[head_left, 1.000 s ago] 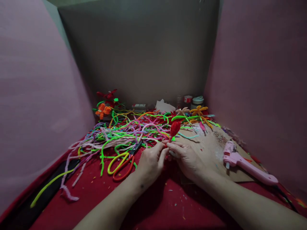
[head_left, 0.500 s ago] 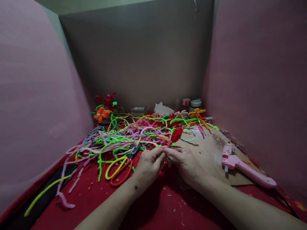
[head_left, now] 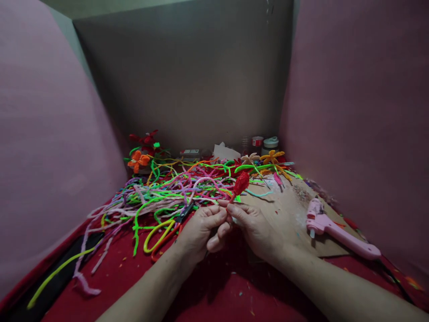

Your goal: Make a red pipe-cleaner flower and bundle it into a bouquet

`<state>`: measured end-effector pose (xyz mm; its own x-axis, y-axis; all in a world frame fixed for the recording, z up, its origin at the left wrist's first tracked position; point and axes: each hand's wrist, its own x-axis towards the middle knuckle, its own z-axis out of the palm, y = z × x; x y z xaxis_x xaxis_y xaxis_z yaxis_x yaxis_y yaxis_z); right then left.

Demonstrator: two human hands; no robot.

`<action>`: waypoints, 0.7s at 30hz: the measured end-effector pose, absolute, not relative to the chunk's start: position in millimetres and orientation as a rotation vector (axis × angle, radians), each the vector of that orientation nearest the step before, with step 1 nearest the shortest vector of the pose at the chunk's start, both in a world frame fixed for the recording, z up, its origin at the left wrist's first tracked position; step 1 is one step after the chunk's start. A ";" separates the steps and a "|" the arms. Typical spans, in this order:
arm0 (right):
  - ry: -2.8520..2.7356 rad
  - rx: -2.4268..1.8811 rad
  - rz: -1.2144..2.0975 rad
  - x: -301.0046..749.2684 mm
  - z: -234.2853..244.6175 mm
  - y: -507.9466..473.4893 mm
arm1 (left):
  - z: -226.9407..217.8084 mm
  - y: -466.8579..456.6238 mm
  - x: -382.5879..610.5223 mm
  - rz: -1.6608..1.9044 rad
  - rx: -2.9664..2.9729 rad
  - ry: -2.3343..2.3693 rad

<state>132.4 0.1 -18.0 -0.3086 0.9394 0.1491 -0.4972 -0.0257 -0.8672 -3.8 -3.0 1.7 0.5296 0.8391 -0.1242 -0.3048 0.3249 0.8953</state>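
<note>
Both hands meet at the table's middle, pinched on the thin stem of a red pipe-cleaner bud (head_left: 241, 183) that stands up above my fingers. My left hand (head_left: 200, 231) is closed, its fingers curled round the stem's lower part. My right hand (head_left: 253, 226) pinches the same stem just under the bud. A tangle of coloured pipe cleaners (head_left: 161, 190) lies right behind the hands. Scissors with yellow and orange handles (head_left: 164, 231) rest just left of my left hand.
A pink glue gun (head_left: 335, 229) lies on a cardboard sheet (head_left: 288, 214) to the right. Finished pipe-cleaner flowers (head_left: 138, 158) and small jars (head_left: 271, 143) stand at the back. Pink panels wall in both sides, a grey board the back. The table has a red cloth (head_left: 208, 290).
My left hand has curled tighter round the stem and drawn slightly back. The bud has tipped a little; the view has shifted slightly.
</note>
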 end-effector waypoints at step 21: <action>-0.889 -0.670 1.492 131.0 -15.5 -0.1 | 16.8 16.4 -7.8 1.108 1.537 1.270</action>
<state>131.0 -0.1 -15.5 -0.1203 0.9889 0.0867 -0.5467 0.0069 -0.8373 -7.8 16.4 16.8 0.0977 0.9881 0.1187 0.2518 -0.1400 0.9576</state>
